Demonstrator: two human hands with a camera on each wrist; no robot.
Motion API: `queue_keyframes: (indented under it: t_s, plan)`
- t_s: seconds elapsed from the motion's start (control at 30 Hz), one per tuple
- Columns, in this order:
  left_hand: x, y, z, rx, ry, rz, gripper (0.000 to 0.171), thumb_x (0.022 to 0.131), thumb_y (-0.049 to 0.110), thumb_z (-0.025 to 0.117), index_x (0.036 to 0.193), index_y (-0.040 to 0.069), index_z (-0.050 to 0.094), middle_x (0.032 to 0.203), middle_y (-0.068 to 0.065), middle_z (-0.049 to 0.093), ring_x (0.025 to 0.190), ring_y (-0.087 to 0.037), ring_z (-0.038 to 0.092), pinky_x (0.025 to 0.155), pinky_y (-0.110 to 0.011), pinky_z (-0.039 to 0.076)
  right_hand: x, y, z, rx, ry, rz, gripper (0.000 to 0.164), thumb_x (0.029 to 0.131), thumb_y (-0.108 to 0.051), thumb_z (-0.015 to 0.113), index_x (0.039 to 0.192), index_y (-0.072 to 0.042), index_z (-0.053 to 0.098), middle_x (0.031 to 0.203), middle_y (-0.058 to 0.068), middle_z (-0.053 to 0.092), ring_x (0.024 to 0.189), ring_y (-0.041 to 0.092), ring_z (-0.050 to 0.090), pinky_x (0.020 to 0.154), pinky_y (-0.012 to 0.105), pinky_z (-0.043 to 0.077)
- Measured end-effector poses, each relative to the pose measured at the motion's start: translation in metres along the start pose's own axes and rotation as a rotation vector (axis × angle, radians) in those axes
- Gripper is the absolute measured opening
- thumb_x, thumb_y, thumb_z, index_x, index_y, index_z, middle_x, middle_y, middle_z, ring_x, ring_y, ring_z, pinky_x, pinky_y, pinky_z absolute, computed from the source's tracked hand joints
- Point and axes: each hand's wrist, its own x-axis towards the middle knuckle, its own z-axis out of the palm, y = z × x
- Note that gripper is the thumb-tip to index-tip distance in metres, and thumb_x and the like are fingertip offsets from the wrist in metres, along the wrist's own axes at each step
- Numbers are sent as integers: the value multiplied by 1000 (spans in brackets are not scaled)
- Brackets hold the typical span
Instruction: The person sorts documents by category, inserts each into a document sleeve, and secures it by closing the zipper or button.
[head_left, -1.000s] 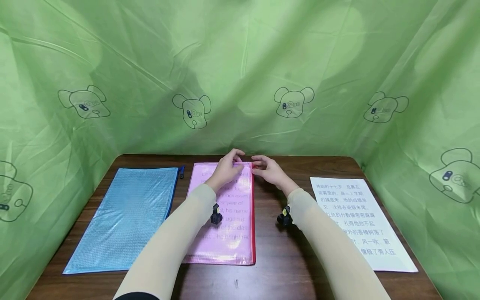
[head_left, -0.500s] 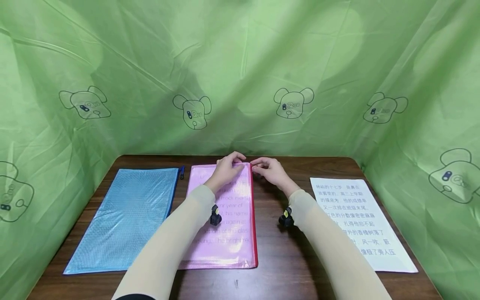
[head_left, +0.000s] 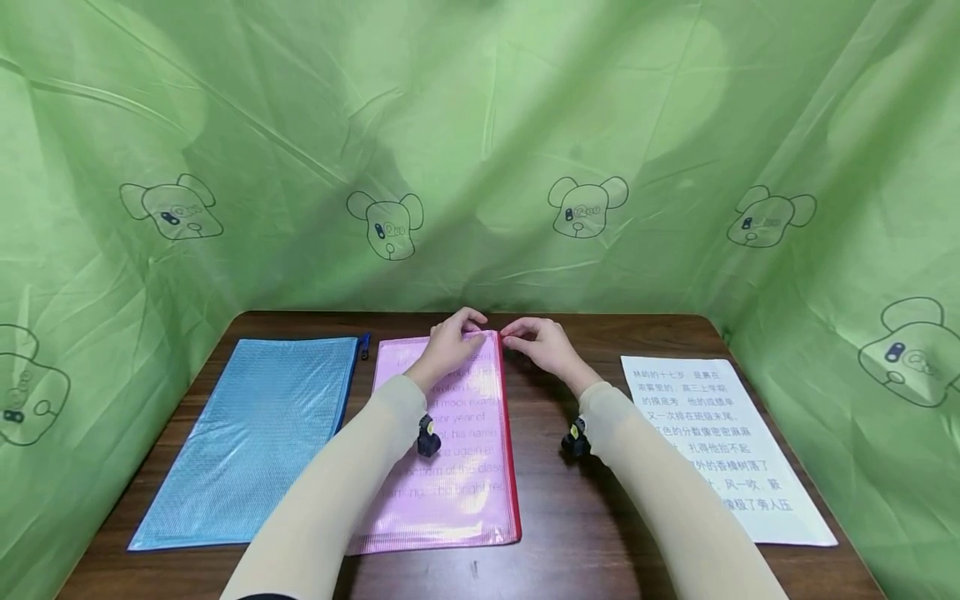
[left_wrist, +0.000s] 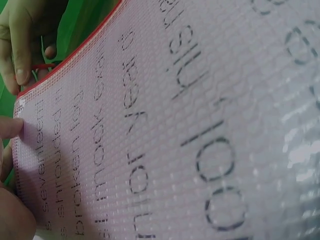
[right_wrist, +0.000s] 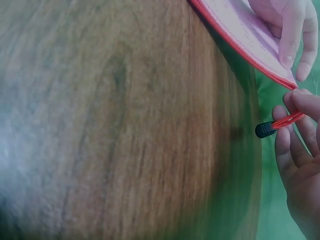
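- Slightly, the pink pouch (head_left: 457, 479) has shifted over the last second: its near end sits closer to the person and its near right corner has swung a little to the right, while both hands stay at the far right corner.
- This suggests that the corner is being gripped and tugged rather than let go, with the work centred on the far end of the red zip (head_left: 512, 454).
- The pouch lies on the middle of the table (head_left: 555, 525), between the blue pouch (head_left: 258, 425) on the left and the white sheet (head_left: 742, 475) on the right.
- The left hand (head_left: 446, 350) pinches the far edge, thumb on top and fingers beneath.
- The right hand (head_left: 546, 343) pinches the corner where the zip ends; whether it has the slider or only the tape, one cannot tell.
- Only the right wrist view clearly shows the red cord (right_wrist: 287, 121) with its black tip (right_wrist: 265, 130) lying across the right fingers; the head view hides it.
- The left wrist view gives the printed text at close range, through the pouch's mesh, and the left thumb pressed on it.
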Motion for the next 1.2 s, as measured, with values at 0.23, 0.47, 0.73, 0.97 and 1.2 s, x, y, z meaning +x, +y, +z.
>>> queue_keyframes:
  t_s: [0.23, 0.47, 0.73, 0.97, 1.2]
  plan:
    - [-1, -1, -4, -16, -10, -11, 23, 103, 18, 73, 126, 19, 71, 111, 1, 76, 112, -23, 68, 125, -53, 22, 1, 0, 3, -35, 14, -27, 13, 101, -15, 81, 113, -12, 82, 103, 1, 82, 92, 17, 74, 84, 36, 57]
    - [0, -1, -5, -20, -5, -11, 17, 104, 19, 72, 121, 21, 74, 108, 2, 77, 108, -22, 69, 123, -55, 25, 2, 2, 6, -39, 18, -32, 11, 101, -13, 80, 112, -11, 82, 101, 2, 82, 89, 17, 74, 81, 35, 58]
    - [0, -1, -5, -54, 6, -9, 14, 104, 17, 72, 112, 25, 78, 105, 7, 78, 97, -19, 67, 111, -51, 38, 0, -3, 6, -35, 30, -27, 11, 101, -12, 80, 111, -11, 82, 99, 1, 81, 83, 15, 72, 74, 32, 58]
    - [2, 2, -4, -100, 17, -41, 14, 103, 14, 72, 111, 23, 78, 103, 6, 78, 96, -19, 65, 95, -40, 47, -5, -13, 6, 24, 63, 42, 9, 102, -15, 79, 109, -10, 82, 92, 3, 80, 81, 18, 72, 66, 31, 57]
    - [5, 3, -3, -194, 35, -40, 14, 102, 10, 72, 109, 18, 80, 101, 1, 77, 95, -19, 64, 91, -37, 49, -13, -17, 4, 81, 55, 103, 10, 103, -13, 78, 111, -9, 83, 93, 6, 79, 85, 22, 73, 70, 34, 56]
